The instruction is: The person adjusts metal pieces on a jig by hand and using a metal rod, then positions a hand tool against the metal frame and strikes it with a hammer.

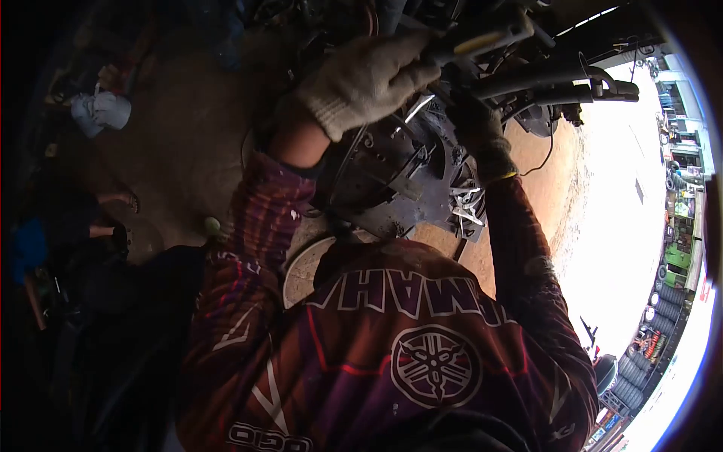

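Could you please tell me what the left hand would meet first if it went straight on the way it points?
The left hand would probably meet the dark, yellow-marked handle first; it lies right ahead, perhaps already touched or held, though depth is unclear.

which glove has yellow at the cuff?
Right glove, the shadowed one: a thin yellow edge shows at its cuff. The paler left glove shows none.

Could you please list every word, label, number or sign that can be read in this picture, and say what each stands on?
"YAMAHA": across the shirt, its end letters partly lost in folds.
"OGIO": near the shirt's hem side, bottom left of the picture.
Small lettering, lower right of the shirt: perhaps "FX", too small to be sure.
Street signs, right edge: too small and blurred.
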`<state>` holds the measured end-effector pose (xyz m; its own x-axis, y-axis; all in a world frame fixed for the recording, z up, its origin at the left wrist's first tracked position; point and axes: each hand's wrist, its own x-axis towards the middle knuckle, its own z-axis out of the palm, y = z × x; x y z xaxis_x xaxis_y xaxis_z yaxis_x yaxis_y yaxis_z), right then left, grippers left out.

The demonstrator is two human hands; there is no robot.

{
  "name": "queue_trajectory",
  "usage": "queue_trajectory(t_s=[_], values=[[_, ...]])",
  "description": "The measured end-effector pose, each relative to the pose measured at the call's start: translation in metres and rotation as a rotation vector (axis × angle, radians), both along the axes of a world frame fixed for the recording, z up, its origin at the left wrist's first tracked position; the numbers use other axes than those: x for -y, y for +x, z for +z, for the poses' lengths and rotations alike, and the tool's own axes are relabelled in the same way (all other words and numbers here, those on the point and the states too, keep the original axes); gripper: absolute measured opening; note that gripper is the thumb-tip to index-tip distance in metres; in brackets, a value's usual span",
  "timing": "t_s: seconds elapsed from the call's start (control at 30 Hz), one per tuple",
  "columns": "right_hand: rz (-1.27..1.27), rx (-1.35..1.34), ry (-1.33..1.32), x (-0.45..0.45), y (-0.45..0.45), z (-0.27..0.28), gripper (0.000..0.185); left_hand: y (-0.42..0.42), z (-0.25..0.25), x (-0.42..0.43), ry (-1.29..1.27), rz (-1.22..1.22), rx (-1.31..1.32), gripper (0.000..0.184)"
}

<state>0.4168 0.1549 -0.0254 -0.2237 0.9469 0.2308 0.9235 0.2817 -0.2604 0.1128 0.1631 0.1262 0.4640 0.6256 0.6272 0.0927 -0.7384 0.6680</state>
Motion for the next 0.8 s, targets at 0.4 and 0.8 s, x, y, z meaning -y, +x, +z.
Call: queue_trajectory(t_s=[0.4, 0.8], values=[[-0.040, -1.034, -0.072, 0.053, 0.001, 0.040, 0.053, -0.016, -0.033, 0.114, -0.273, 0.210, -0.551, 0.029], [-0.005, -0.279, -0.511, 0.220, -0.072, 0.094, 0.052, -0.024, -0.015, 0.147, 0.076, 0.283, -0.396, 0.031]])
